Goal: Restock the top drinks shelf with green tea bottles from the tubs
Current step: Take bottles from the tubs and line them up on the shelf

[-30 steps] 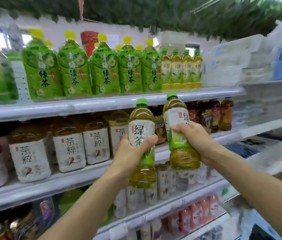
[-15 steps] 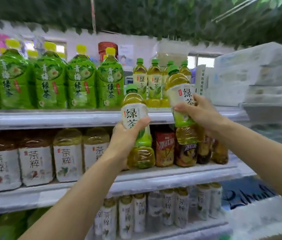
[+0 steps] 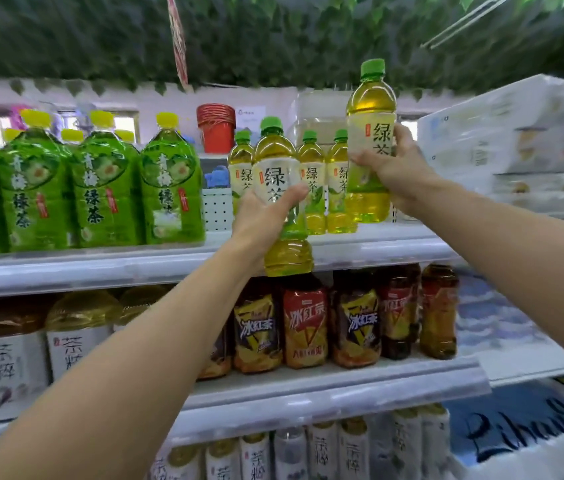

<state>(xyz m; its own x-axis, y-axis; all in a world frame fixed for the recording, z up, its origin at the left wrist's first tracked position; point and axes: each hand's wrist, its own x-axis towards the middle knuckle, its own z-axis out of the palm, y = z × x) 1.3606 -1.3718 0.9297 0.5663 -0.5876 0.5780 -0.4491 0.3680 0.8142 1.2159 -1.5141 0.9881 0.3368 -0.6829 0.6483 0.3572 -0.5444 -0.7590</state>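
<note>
Hands each grip a bottle: left hand (image 3: 262,221) one (image 3: 282,202) at the shelf (image 3: 100,268) edge, right hand (image 3: 398,171) another (image 3: 370,140) higher.

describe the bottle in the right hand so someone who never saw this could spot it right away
Start at the top drinks shelf, then find the cluster of small green-capped tea bottles near its right end. The right hand holds one green tea bottle just right of them; unlike its neighbours, it is lifted off the shelf and stands highest.
</note>
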